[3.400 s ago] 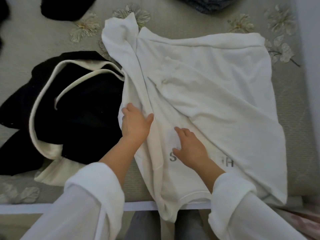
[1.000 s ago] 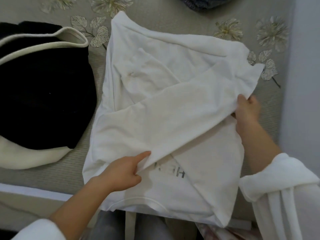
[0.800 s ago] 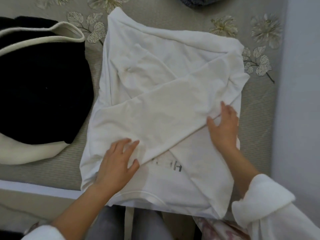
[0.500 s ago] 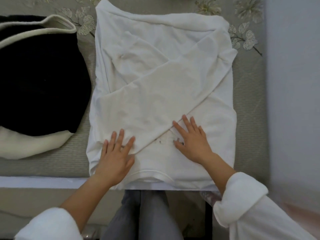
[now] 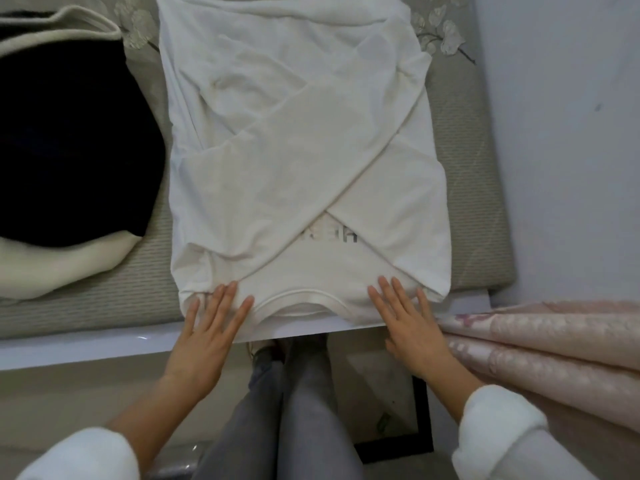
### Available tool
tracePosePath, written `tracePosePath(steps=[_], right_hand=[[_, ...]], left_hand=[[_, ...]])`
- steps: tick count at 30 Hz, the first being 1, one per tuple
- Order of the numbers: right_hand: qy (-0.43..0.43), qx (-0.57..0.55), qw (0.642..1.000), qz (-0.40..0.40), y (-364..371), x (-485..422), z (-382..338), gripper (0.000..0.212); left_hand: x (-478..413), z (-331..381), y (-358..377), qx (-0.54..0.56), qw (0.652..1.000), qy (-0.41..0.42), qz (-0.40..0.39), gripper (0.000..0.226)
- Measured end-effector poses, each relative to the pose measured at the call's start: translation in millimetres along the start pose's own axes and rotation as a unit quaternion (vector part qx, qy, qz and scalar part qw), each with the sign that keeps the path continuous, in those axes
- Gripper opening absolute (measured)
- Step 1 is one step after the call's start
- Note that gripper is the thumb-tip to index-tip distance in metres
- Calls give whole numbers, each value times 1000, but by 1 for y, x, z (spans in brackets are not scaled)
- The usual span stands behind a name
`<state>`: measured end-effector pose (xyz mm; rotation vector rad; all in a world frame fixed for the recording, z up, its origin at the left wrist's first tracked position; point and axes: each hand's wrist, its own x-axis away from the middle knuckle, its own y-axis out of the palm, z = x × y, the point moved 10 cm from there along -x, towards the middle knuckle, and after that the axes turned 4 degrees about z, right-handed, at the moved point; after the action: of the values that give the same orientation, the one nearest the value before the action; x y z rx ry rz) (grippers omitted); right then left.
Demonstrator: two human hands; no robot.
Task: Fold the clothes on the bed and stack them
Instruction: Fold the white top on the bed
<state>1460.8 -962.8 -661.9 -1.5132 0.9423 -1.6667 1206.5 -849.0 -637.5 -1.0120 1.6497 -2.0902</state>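
At the near edge of the bed (image 5: 464, 168), the white shirt (image 5: 304, 98) lay flat with both sleeves (image 5: 277, 174) folded across its front in an X, a grey print (image 5: 332, 235) partly showing beneath the crossing. Its long axis ran straight away from the person: the collar (image 5: 298, 295) end lay nearest, right at the mattress edge, and the hem end lay farthest, cut off by the top of the view. The left hand (image 5: 207, 334) rested flat on the near left corner, fingers straight and spread, gripping nothing. The right hand (image 5: 412, 327) lay the same way on the near right corner, also holding nothing. The collar sat between them, both hands about equally near it. Judging from that, the next fold would likely run along the long axis, carrying the collar end toward the hem; both shoulders would need to rise together or the crossed sleeves could slip. Left of the shirt, not touching it, lay a black garment (image 5: 69, 133) with cream trim. A pink patterned cloth (image 5: 554, 348) lay at the right, below a pale wall (image 5: 561, 133).
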Motion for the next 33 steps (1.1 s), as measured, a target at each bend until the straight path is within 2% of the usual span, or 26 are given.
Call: tracePosePath(steps=[5,8,13,17,19,21,22,23,24,25,27,28,29,30,33], right_hand=[[13,87,988,128,2,-3,-10,93],[26,79,979,184,1,-9,-12,70],[29,56,976,209,-4,-13,-9,63],[31,-2,968,250,-25,-8,-5,59],[55,-73,965,246,-30,-5,1,52],[138,-199,946,215,-26,4,11,21],[223,-280,915,184,-12,11,20,6],[330,-362,862,131,10,22,27,11],[425,-450,781,79,36,36,27,19],[494,-546,676,47,57,47,18,23],[553,-695,457,41,84,51,-6,18],[554,-741,377,46,90,46,-16,14],[545,-771,326,50,91,38,-21,11],[536,-789,294,55,92,32,-23,9],[521,-816,237,76,86,20,-17,17]], left_hand=[[-2,-12,6,-37,997,36,61,122],[-5,-15,10,-43,994,65,75,94],[-5,-17,18,-14,998,56,16,70],[-5,-19,8,35,997,65,-13,57],[-5,-25,-3,94,994,52,-3,54],[-6,-32,-13,148,988,31,9,55],[-7,-34,-16,170,985,21,13,58],[-7,-35,-18,189,982,11,16,60],[-8,-36,-20,207,978,-2,18,63],[-9,-37,-21,221,975,-15,20,65],[-10,-38,-22,236,971,-30,27,65],[-11,-37,-22,235,971,-32,30,64],[-12,-37,-23,232,972,-32,31,63],[-12,-37,-22,227,973,-31,30,63],[-13,-33,-20,194,981,-7,24,62]])
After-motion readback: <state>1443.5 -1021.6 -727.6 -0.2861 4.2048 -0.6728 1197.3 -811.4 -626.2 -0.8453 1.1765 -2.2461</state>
